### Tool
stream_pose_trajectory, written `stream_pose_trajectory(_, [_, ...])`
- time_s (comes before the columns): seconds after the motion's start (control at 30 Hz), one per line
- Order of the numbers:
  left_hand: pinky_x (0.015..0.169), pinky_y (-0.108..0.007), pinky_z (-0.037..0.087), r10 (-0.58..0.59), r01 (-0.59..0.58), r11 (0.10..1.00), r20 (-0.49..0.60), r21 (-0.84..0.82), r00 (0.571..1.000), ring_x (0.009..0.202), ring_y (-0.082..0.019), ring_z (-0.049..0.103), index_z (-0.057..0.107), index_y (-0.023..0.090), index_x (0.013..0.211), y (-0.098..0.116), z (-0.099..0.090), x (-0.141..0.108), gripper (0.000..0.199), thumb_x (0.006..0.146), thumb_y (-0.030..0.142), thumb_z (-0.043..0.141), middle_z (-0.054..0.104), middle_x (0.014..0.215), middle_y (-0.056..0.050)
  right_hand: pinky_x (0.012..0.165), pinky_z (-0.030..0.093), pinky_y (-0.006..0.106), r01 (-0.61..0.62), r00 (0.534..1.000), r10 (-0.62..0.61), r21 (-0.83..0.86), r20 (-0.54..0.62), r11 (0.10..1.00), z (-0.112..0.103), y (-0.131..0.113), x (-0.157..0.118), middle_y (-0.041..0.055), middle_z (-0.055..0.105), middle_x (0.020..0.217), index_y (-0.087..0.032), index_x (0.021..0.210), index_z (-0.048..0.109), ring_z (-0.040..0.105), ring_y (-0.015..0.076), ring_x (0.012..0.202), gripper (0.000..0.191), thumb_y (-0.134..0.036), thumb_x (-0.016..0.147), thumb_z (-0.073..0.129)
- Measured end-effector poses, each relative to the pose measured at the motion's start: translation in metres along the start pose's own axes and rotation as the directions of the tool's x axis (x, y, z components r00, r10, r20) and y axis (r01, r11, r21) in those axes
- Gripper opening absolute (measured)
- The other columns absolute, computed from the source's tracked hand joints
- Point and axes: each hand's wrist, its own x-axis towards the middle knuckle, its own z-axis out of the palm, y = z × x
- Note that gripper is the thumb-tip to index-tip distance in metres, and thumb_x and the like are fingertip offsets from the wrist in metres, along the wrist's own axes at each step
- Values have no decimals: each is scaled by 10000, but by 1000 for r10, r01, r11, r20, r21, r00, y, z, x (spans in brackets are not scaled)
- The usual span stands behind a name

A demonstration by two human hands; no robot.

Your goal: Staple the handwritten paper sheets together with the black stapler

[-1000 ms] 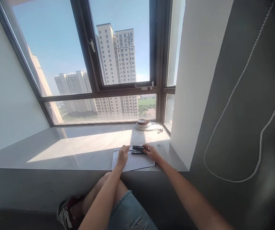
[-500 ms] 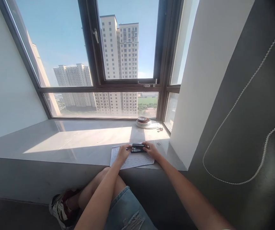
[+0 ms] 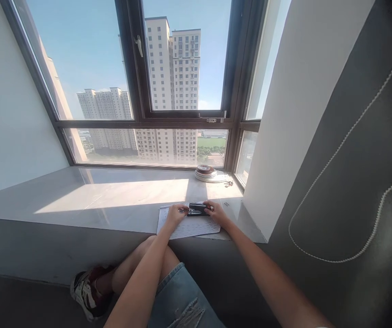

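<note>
A black stapler [image 3: 198, 209] with shiny metal parts is held level between my two hands, just over some written paper sheets [image 3: 192, 227]. My left hand [image 3: 175, 216] is closed, its fingertips pinching at the stapler's left end. Around the right end, the thumb and fingers of my right hand [image 3: 215, 212] are closed on the black body. The fine parts between the fingers are too small to make out. Two small silvery strips, like staples [image 3: 226, 204], lie on the sill right of the paper.
The pale windowsill [image 3: 114, 205] carries a stack of round, plate-like items [image 3: 205, 173] near the window corner, with small keys [image 3: 229, 183] beside it. A beaded cord [image 3: 313, 196] hangs on the right. My crossed legs [image 3: 137, 262] are below the sill's edge.
The camera view has shifted slightly. My left fingers have changed position a little at the stapler's left end, and the stapler is turned slightly. Both hands stay over the paper.
</note>
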Motion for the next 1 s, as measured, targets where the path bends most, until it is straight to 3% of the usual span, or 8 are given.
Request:
stream_pose_trajectory(0.37, [968,-421,612,-15,15,1000,24,-4,1000,1023,-314,800,885,192,913,0,-2,-4,197,846,91,729,841,958,-74,912,567,420,-11,1000,11,33,13,999,-2,-1,-1,112,788,1129,-187,1162,785,716,307,1051,405,-380,825,670])
stream_pose_trajectory(0.77, [969,-384,594,-37,40,998,-41,58,998,1035,-294,790,873,221,897,-5,-1,-6,194,887,61,763,838,994,-65,861,576,401,-11,1000,11,38,4,999,1,5,0,111,782,1078,-172,1178,787,719,282,959,427,-405,842,665])
stream_pose_trajectory(1.0, [951,-429,585,-140,155,983,-143,99,980,1022,-346,778,834,190,822,-5,-7,-9,119,883,88,842,813,909,-103,817,589,394,11,1000,-11,-17,-23,1000,1,7,1,108,784,1035,-164,1167,798,717,267,884,433,-407,833,665])
